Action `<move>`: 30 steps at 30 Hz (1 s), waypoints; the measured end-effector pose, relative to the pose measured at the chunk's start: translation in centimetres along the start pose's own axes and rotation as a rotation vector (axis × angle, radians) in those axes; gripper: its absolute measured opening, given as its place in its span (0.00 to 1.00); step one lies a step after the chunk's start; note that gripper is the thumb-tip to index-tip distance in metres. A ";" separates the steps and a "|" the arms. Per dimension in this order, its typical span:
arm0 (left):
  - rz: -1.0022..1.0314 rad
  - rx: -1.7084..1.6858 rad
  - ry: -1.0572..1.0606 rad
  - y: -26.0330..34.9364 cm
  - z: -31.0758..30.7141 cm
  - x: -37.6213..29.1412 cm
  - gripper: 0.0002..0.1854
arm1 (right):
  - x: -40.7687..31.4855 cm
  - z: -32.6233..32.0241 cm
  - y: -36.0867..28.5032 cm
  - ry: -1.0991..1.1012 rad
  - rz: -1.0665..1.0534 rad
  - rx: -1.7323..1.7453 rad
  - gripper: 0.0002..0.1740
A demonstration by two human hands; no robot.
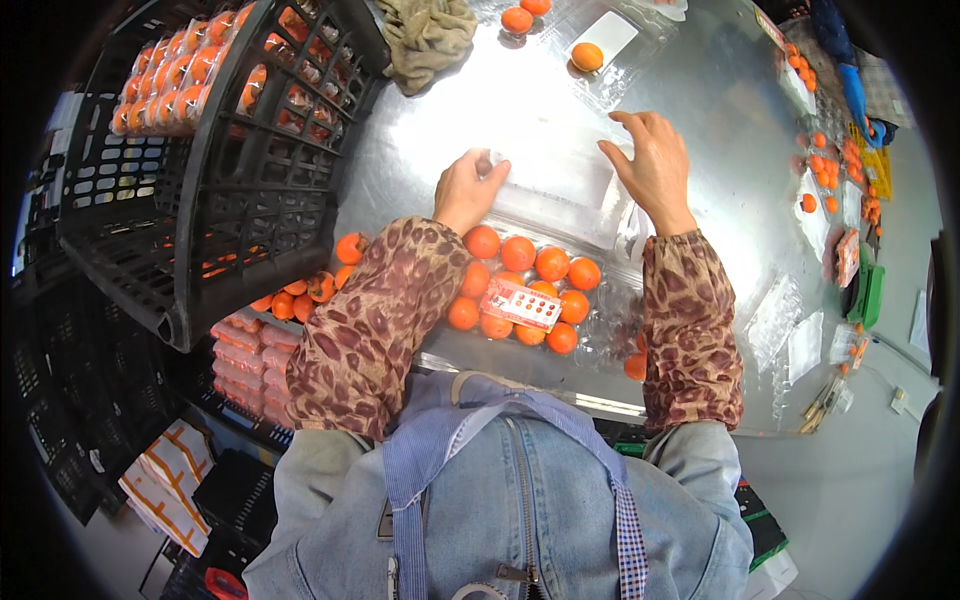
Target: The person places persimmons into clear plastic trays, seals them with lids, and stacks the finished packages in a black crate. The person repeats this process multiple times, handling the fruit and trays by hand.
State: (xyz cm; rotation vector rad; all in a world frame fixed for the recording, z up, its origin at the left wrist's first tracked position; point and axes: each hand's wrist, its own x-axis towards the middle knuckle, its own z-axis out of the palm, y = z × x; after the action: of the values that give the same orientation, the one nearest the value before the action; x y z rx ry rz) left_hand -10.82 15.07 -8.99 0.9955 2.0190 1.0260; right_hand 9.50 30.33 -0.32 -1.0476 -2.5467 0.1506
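Observation:
Before me several orange persimmons (551,264) sit in rows in a clear plastic clamshell tray (611,300). A red and white card label (523,304) bearing writing lies over them. The clear lid (547,206) extends beyond the fruit, with a pale rectangular sheet at it, blurred by glare. My left hand (471,191) is at the lid's left side, fingers curled; glare hides whether it pinches the plastic. Over the lid's right side, my right hand (651,165) has thumb and forefinger apart with nothing between them.
A black plastic crate (270,172) with packed persimmons (180,75) stands at left, loose persimmons (300,296) beside it. A crumpled cloth (427,41) lies on the metal table (720,247). Another clear tray (619,56) holds one persimmon (586,57). A blue-gloved co-worker's hand (862,112) is far right.

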 end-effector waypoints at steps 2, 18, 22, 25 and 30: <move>-0.013 -0.019 -0.010 0.0 0.1 0.0 0.24 | 0.5 0.6 0.0 0.016 -0.079 -0.072 0.14; 0.003 -0.339 0.035 0.1 -6.4 -6.8 0.24 | -3.3 -7.6 -6.5 0.132 -0.156 0.004 0.07; -0.044 -0.428 0.030 -2.0 -8.3 -12.3 0.20 | -8.9 -9.7 -10.2 0.104 -0.162 0.007 0.08; -0.141 -0.496 -0.026 -3.3 -8.4 -16.0 0.19 | -13.4 -9.5 -12.3 0.080 -0.185 0.059 0.11; -0.374 -0.628 -0.209 -4.5 -7.8 -20.3 0.32 | -19.5 -6.6 -14.3 0.041 -0.218 0.029 0.12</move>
State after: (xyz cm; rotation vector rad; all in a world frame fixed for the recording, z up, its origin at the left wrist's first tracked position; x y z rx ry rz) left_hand -8.54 -6.61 -4.93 0.3560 1.4825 1.1776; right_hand 15.33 6.19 3.27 -0.7479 -2.5912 0.1053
